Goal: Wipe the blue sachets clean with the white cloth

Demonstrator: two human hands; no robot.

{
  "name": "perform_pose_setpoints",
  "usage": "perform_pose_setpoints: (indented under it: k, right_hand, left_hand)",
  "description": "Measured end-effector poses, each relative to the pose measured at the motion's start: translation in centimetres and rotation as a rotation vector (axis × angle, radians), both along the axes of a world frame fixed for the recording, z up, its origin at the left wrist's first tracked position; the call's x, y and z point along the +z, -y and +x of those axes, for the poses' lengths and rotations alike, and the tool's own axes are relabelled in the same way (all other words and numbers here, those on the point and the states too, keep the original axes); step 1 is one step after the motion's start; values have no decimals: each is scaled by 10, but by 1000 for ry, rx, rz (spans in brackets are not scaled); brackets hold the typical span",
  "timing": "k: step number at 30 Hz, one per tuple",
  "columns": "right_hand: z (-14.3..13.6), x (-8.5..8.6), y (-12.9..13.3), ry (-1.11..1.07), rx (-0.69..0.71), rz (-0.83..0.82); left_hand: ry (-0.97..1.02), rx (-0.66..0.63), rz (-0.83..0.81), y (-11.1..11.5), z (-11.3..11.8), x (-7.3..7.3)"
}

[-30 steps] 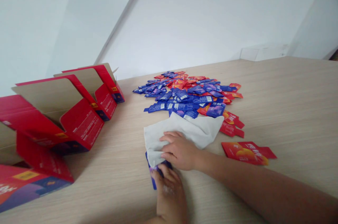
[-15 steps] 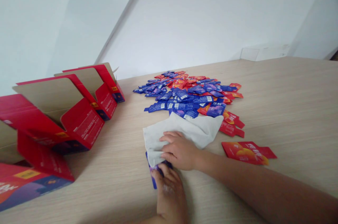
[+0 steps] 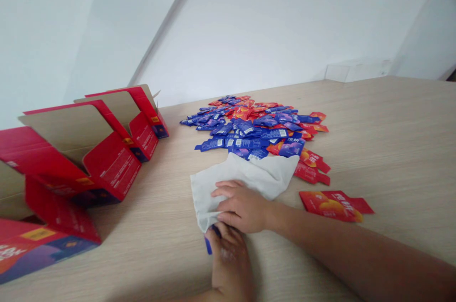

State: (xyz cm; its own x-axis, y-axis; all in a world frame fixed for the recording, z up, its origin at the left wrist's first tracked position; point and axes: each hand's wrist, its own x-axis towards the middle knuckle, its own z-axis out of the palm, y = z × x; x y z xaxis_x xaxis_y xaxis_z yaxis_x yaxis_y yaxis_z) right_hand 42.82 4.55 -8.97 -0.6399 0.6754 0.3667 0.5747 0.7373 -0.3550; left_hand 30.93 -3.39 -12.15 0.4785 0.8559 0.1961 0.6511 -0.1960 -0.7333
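A white cloth (image 3: pixel 245 171) lies on the table, partly over a blue and purple flat packet (image 3: pixel 208 245). My right hand (image 3: pixel 242 207) presses down on the cloth and grips it, with creases under its fingers. Just below, my left hand (image 3: pixel 228 254) is closed on the near end of the blue packet and holds it against the table. Most of the packet is hidden under the cloth and my left fingers. To the right of my right wrist rests a single red and orange packet (image 3: pixel 331 205).
Beyond the cloth spreads a heap of blue and red packets (image 3: pixel 249 126). Several open red cartons (image 3: pixel 114 169) stand in a row on the left, flaps up. The wooden table (image 3: pixel 384 136) meets a white wall, with a white box (image 3: pixel 356 70) at the back right.
My right hand and the cloth have shifted slightly left and toward me, covering more of the blue packet. My left hand has stayed nearly in place.
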Motion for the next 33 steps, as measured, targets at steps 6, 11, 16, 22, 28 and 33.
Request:
perform_pose_setpoints:
  k: [6,11,16,22,28,33]
  right_hand:
    - [-3,-5,-3,-22,-171,-45]
    - [-2,-4,-3,-14,-165,-48]
    - [-1,2,0,-6,0,-10]
    - [-3,-3,-2,-23,-113,-31]
    - [-3,-6,-4,-30,-177,-32]
    - [-1,0,0,-18,-30,-13]
  left_hand:
    - [-56,-43,39,-2,-6,-8]
    - [-57,-3,21,-1,-5,-6]
    - [3,-32,2,0,-3,-3]
    - [83,-18,-14,1,-2,0]
    - [95,-8,-9,3,-1,2]
    - [68,-3,-24,2,0,3]
